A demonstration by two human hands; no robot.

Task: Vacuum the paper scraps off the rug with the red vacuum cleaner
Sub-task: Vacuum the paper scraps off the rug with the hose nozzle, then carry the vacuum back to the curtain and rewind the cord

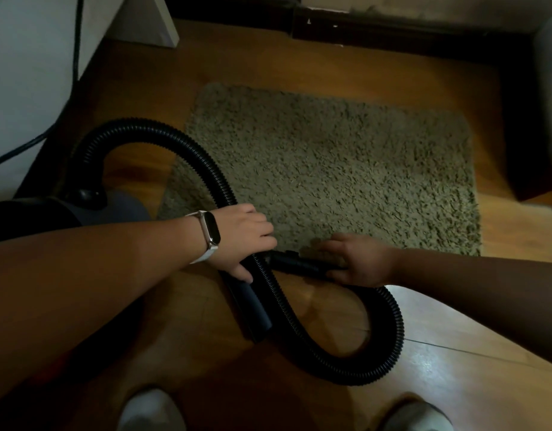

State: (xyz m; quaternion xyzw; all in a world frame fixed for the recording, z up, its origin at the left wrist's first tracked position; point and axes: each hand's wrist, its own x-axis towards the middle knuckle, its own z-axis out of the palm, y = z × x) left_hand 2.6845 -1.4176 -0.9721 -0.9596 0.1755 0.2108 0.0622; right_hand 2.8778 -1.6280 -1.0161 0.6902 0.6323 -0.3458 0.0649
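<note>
An olive shag rug point(346, 169) lies on the wooden floor, and I see no paper scraps on it. The vacuum's dark body point(35, 213) sits at the left edge. Its black ribbed hose point(162, 132) arches up from the body, runs down past my left hand and loops across the floor to the right. My left hand point(243, 241), with a wristband, is shut on a short black rigid tube point(253, 306) beside the hose at the rug's near edge. My right hand point(358, 262) grips the hose's smooth black end piece point(299, 262), which points left toward the tube.
A white cabinet point(29, 73) with a black cable point(77, 42) stands at the left. A dark baseboard point(393, 29) runs along the back, and a dark furniture piece point(529, 135) is at the right. My two feet point(150, 409) in light shoes are at the bottom.
</note>
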